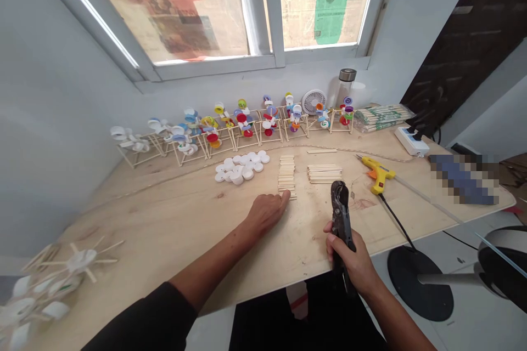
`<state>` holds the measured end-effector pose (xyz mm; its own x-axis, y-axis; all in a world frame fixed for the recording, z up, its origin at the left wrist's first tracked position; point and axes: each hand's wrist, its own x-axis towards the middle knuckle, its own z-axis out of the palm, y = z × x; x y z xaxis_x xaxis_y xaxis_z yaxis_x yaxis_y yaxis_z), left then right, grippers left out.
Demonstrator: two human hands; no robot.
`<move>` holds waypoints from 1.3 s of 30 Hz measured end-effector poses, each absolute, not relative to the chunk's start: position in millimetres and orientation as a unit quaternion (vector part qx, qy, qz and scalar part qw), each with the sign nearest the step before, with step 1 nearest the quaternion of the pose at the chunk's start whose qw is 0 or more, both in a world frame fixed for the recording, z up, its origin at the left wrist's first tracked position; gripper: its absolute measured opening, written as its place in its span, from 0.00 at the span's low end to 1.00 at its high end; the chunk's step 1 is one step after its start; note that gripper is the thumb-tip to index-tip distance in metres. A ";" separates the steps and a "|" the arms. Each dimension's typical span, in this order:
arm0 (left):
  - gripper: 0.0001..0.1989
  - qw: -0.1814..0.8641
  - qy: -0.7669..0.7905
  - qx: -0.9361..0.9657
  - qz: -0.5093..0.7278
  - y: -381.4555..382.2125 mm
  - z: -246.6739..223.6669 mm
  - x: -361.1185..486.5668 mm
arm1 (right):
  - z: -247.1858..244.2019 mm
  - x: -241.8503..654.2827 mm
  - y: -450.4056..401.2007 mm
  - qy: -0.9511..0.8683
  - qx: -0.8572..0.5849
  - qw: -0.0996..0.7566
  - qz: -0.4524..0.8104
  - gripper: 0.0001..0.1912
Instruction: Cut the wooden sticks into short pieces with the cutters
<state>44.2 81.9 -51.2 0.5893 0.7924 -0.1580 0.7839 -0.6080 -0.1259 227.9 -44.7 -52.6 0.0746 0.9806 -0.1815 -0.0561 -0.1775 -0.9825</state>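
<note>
My left hand [267,213] is closed, its fingers curled together. Its tip on the right touches the near end of a column of short wooden sticks [287,167]; whether it pinches one is hidden. My right hand [353,259] is wrapped round the handles of black pliers [341,211], held jaws up over the table's front edge. A second stack of wooden sticks [325,174] lies just beyond the pliers, with a lone stick [321,151] behind it. To the left of the column is a cluster of white bottle caps [241,167].
Stick-frame models with coloured caps [242,126] line the back. At right are a yellow glue gun [377,174] with a cord, a power strip [411,141] and bagged sticks [383,116]. A small fan [314,102] and a bottle [345,86] stand behind. Cap-and-stick wheels [81,259] lie front left.
</note>
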 end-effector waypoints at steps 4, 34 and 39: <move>0.10 0.016 -0.463 -0.881 0.099 85.4 -50.4 47.3 | -51.5 228.4 -45.3 -0.425 -0.561 0.477 0.527 0.17; 0.11 -0.038 -0.451 -0.890 0.049 95.9 -44.9 145.7 | -50.2 235.4 -49.1 -0.419 -0.502 0.525 0.544 0.11; 0.11 -0.064 -0.467 -0.881 0.044 98.8 -43.7 151.6 | -53.8 236.7 -49.0 -0.421 -0.499 0.520 0.550 0.12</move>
<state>151.6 98.8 -43.7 0.5591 0.8178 -0.1364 0.8289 -0.5549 0.0712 236.7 -49.0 -53.8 0.0391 0.9929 -0.1121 -0.1513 -0.1050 -0.9829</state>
